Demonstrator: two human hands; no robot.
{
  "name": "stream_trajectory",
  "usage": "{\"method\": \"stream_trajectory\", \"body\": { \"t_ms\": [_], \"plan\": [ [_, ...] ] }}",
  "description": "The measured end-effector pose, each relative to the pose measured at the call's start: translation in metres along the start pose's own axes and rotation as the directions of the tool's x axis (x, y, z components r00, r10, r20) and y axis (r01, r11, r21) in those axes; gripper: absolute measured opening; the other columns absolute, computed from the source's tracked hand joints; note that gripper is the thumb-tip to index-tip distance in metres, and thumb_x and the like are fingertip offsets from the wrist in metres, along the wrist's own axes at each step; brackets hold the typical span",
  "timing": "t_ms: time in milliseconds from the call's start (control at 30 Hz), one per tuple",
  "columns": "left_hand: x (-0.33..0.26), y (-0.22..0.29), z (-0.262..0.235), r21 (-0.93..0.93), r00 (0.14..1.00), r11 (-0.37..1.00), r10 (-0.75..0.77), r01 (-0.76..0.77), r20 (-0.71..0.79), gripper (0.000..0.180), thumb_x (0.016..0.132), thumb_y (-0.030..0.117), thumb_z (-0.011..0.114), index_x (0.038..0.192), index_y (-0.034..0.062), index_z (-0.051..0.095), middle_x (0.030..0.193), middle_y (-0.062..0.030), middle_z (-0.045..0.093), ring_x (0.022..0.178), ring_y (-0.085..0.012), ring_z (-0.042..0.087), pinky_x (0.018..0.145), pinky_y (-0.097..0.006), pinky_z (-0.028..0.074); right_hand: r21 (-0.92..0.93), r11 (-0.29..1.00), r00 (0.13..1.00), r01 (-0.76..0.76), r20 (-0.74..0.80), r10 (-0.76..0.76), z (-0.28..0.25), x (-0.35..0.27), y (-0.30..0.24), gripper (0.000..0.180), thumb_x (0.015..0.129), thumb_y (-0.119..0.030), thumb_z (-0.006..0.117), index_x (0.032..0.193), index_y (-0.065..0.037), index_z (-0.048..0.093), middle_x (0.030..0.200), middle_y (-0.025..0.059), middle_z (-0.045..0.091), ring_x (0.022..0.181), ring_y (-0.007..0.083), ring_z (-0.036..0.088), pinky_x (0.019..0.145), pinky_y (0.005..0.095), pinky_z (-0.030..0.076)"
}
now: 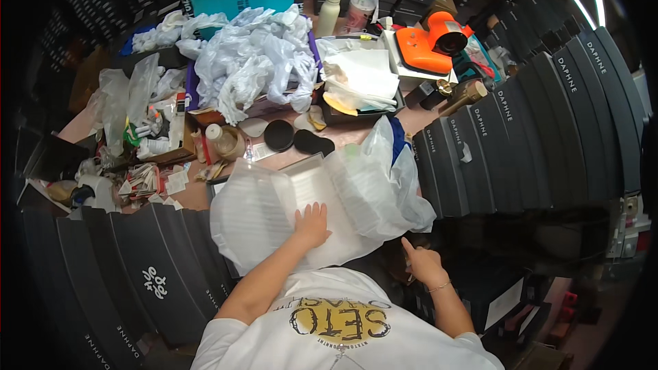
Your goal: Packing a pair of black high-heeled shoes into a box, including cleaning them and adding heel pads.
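My left hand point(313, 226) hides part of the white sheet point(317, 183), and the lower edge cuts off my shirt point(274, 342).

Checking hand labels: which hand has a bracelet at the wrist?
The right hand, index finger extended near the white wrapping: a thin bracelet shows at its wrist. The left hand, on the wrapping, shows none.

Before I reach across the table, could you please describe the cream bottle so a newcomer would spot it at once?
Find the purple-edged box heaped with crumpled white plastic. Just past its far right corner stands the slim cream bottle. Its opaque body sets it apart from the see-through cup on its right.
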State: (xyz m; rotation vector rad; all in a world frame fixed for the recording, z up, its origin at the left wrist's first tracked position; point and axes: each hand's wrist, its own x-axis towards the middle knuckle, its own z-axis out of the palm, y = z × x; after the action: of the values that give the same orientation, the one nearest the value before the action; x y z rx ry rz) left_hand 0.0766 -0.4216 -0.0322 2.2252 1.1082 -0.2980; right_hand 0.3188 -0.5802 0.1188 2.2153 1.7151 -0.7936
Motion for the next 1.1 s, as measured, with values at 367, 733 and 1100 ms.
{"method": "stream_trajectory", "body": {
  "t_ms": [367, 733, 1100],
  "plan": [
    [-0.029, 0.016, -0.016, 0.577, 0.943, 0.809, -0.101, -0.107, 0.317, 0.074, 0.082, 0.054, 0.056, 0.134, 0.0014, 0.046, 0.140, -0.0226, 0.042, 0.136, -0.0366, 0.031, 0.113, -0.058, 0.003, 0.544, 0.637, 0.817, 0.546, -0.515, -0.261, 0.022, 0.118, -0.087, 0.034, 0.083, -0.008, 0.062, 0.116, -0.002, 0.059, 0.090, 0.0182, 0.063, 0.082, 0.0305, 0.063, 0.073, 0.0378, 0.050],
    [-0.013, 0.027, -0.013, 0.249, 0.989, 0.966, 0.041, -0.075, 0.140, 0.043, 0.081, 0.033, 0.065, 0.110, 0.0003, 0.059, 0.111, -0.0181, 0.062, 0.111, -0.0328, 0.056, 0.106, -0.058, 0.024, 0.407, 0.906, 0.806, -0.115, -0.495, 0.325, 0.065, 0.132, 0.089, 0.045, 0.081, -0.025, 0.066, 0.116, 0.002, 0.057, 0.110, 0.0235, 0.059, 0.105, 0.0399, 0.055, 0.090, 0.0448, 0.044],
    [-0.066, -0.002, -0.064, -0.336, 0.798, 0.929, -0.083, -0.155, -0.597, 0.035, 0.084, 0.012, 0.061, 0.116, -0.0015, 0.057, 0.114, -0.0197, 0.061, 0.112, -0.0352, 0.055, 0.101, -0.044, 0.039, 0.827, -0.070, 0.815, 0.558, -0.531, 0.232, -0.060, 0.034, 0.022, 0.022, 0.087, -0.007, 0.058, 0.106, 0.005, 0.061, 0.100, 0.0080, 0.066, 0.087, 0.0138, 0.062, 0.075, 0.0276, 0.049]
  ]
}}
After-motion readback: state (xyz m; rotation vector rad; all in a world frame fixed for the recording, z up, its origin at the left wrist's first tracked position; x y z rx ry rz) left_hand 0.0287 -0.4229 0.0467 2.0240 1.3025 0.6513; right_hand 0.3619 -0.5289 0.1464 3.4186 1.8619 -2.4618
